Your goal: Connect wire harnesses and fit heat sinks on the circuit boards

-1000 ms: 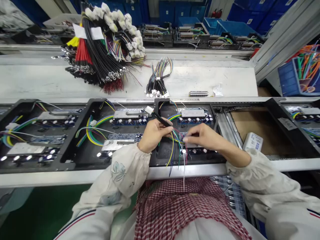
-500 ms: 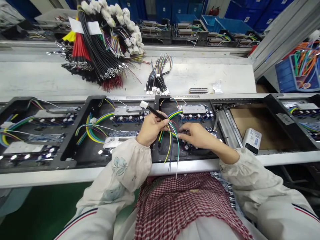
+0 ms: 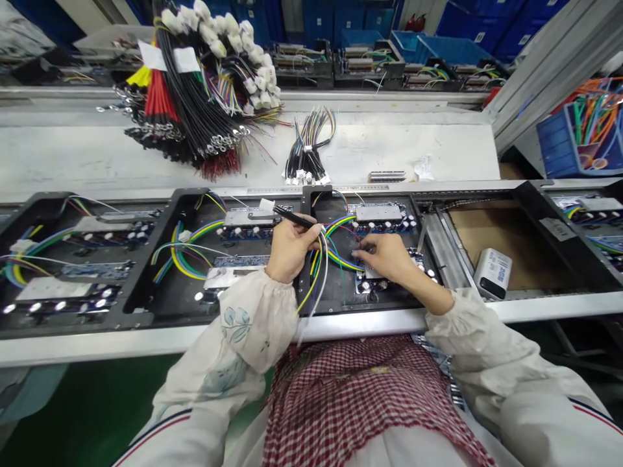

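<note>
My left hand (image 3: 291,250) is closed on a bunch of loose coloured wires (image 3: 318,275) and a black pen-like tool (image 3: 293,218) that points up and left. The wires' free ends hang down over the tray's front edge. My right hand (image 3: 387,256) rests on a blue circuit board (image 3: 389,280) in the black tray (image 3: 335,298), fingers pinched around the wires where they meet the board. A second board with a metal plate (image 3: 378,213) lies at the back of the same tray.
Similar black trays (image 3: 73,311) with wired boards stand to the left and far right. A small white box (image 3: 491,272) lies on brown cardboard at right. Wire bundles (image 3: 195,97) and a small harness bundle (image 3: 309,152) lie on the white shelf behind. Blue bins line the back.
My left hand has drawn the wire bunch leftward, so the free ends now hang under it. My right hand has slid up and left onto the board.
</note>
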Action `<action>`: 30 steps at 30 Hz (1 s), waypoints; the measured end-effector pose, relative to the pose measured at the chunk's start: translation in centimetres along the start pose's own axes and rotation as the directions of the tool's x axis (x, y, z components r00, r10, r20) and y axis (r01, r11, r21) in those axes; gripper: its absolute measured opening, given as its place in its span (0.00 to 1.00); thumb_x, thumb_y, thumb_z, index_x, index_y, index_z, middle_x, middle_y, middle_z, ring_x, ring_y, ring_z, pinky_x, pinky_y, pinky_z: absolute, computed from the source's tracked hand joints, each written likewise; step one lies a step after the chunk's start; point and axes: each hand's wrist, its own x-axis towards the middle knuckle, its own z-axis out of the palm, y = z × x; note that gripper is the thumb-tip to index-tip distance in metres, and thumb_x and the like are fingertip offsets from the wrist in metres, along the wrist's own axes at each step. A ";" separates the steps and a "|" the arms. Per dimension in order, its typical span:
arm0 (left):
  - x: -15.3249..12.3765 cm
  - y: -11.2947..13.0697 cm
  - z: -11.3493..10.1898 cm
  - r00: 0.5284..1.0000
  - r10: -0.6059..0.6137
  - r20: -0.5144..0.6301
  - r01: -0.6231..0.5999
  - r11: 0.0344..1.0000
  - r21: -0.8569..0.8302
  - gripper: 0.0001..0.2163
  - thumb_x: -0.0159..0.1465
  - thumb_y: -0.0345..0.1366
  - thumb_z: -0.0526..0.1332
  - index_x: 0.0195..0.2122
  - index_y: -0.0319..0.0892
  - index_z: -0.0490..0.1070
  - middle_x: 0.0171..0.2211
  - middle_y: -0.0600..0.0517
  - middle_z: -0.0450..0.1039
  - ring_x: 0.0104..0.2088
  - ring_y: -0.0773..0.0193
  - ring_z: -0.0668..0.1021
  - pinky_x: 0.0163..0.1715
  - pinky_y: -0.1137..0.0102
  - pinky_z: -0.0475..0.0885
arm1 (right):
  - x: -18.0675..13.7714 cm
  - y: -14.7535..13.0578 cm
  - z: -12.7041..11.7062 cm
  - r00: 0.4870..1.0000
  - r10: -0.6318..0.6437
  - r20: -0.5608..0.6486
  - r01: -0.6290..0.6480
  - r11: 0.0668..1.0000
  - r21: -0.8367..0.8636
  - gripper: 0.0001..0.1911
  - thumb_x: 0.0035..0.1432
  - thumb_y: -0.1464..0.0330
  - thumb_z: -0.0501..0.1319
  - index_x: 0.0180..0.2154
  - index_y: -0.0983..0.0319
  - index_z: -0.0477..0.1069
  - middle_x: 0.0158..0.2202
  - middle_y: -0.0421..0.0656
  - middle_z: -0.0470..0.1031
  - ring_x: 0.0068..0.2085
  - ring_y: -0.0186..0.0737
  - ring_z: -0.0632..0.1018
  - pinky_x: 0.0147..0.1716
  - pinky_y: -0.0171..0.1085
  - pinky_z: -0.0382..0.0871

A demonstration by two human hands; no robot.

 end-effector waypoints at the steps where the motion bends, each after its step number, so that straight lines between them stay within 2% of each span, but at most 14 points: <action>1: -0.1 0.0 0.1 1.000 -0.001 -0.007 0.001 1.000 -0.013 0.20 0.40 0.38 0.73 0.29 0.38 0.66 0.22 0.58 0.70 0.20 0.71 0.74 0.18 0.76 0.73 | 0.2 0.0 0.2 1.000 0.004 0.018 -0.004 1.000 -0.001 0.10 0.53 0.61 0.63 0.33 0.60 0.77 0.27 0.42 0.78 0.29 0.38 0.75 0.31 0.36 0.61; 6: -0.2 0.3 0.0 0.997 -0.075 -0.009 0.075 0.997 -0.031 0.20 0.41 0.39 0.74 0.29 0.38 0.66 0.22 0.57 0.71 0.21 0.70 0.75 0.19 0.76 0.74 | 0.4 -0.1 0.2 0.998 -0.003 0.067 -0.001 0.998 0.056 0.07 0.52 0.63 0.64 0.29 0.59 0.76 0.28 0.41 0.78 0.30 0.37 0.75 0.31 0.35 0.61; 11: 0.0 0.5 -0.2 0.993 -0.117 -0.008 0.116 0.993 -0.027 0.19 0.43 0.37 0.73 0.30 0.38 0.66 0.24 0.56 0.72 0.22 0.71 0.75 0.20 0.77 0.73 | 0.3 -0.1 0.1 0.996 0.012 0.088 -0.016 0.999 0.049 0.08 0.53 0.62 0.62 0.28 0.59 0.75 0.21 0.38 0.73 0.24 0.35 0.70 0.27 0.35 0.58; 20: 0.0 0.3 -0.2 0.992 -0.123 -0.018 0.123 0.992 -0.013 0.17 0.44 0.37 0.72 0.29 0.39 0.66 0.25 0.56 0.72 0.23 0.69 0.75 0.19 0.75 0.74 | 0.3 -0.1 0.2 0.995 0.035 0.094 -0.045 0.993 0.105 0.07 0.53 0.63 0.62 0.27 0.60 0.75 0.20 0.38 0.72 0.24 0.35 0.70 0.27 0.34 0.58; 30: 0.0 0.3 -0.2 0.992 -0.122 -0.019 0.122 0.992 -0.007 0.17 0.44 0.37 0.72 0.29 0.37 0.67 0.25 0.55 0.72 0.23 0.70 0.75 0.21 0.76 0.75 | 0.2 -0.2 0.4 0.995 0.038 0.095 -0.047 0.994 0.094 0.07 0.53 0.64 0.62 0.27 0.60 0.75 0.20 0.38 0.72 0.23 0.34 0.70 0.27 0.34 0.58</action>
